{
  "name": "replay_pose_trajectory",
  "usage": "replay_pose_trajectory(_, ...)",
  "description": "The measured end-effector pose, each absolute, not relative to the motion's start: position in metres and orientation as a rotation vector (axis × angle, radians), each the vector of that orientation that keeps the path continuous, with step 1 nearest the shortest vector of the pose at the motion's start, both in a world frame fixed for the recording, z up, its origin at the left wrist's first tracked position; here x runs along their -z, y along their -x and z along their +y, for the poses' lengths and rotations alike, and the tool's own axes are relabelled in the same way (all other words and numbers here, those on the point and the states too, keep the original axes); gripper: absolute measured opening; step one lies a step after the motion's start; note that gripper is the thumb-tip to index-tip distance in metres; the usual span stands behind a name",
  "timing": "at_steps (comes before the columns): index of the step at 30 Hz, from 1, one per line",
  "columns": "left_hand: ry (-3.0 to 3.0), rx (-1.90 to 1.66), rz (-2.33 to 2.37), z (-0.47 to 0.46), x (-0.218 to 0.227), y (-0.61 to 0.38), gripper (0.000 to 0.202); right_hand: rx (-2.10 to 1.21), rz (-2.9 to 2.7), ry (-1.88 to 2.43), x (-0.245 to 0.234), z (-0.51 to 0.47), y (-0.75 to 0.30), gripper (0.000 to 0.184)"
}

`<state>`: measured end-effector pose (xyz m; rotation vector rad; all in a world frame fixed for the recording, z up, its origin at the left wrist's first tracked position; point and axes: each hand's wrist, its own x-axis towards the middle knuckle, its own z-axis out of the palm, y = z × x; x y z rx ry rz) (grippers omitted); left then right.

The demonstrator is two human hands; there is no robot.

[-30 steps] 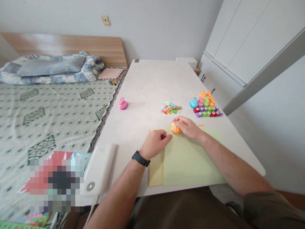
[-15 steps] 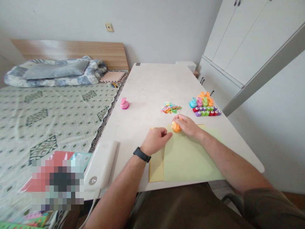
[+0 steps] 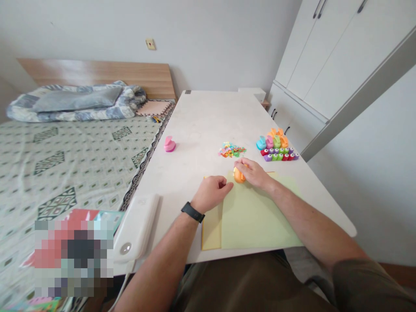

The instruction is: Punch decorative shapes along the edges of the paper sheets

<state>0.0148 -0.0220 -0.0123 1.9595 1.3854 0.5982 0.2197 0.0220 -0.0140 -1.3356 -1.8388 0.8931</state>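
Observation:
My right hand (image 3: 251,172) is wrapped round an orange craft punch (image 3: 239,174) at the far edge of a pale green sheet of paper (image 3: 260,216). The curled fingers of my left hand (image 3: 212,190) are beside the punch, at the sheet's upper left edge. Its thumb points toward the punch; whether the fingers pinch the paper is hidden. A yellow sheet (image 3: 212,229) shows from under the green one on the left. Beyond the hands lies a pile of small colourful paper cutouts (image 3: 231,150).
A pink punch (image 3: 169,144) stands at the table's left side. Several coloured punches (image 3: 276,142) and rows of small punches (image 3: 281,154) stand at the right. A white oblong device (image 3: 139,225) with a cable lies at the near left edge, beside the bed (image 3: 94,160).
The view has tilted up slightly, so the scene sits a little lower. Both hands keep nearly the same pose, with the orange punch still in my right hand.

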Motion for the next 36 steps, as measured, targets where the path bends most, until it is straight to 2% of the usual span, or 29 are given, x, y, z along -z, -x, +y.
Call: replay_pose_trajectory(36,-1.923,-0.565,1.397,-0.0207,0.0103,-0.0162,0.042,-0.819,-1.885,1.332,0.014,0.022,-0.2156,0.039)
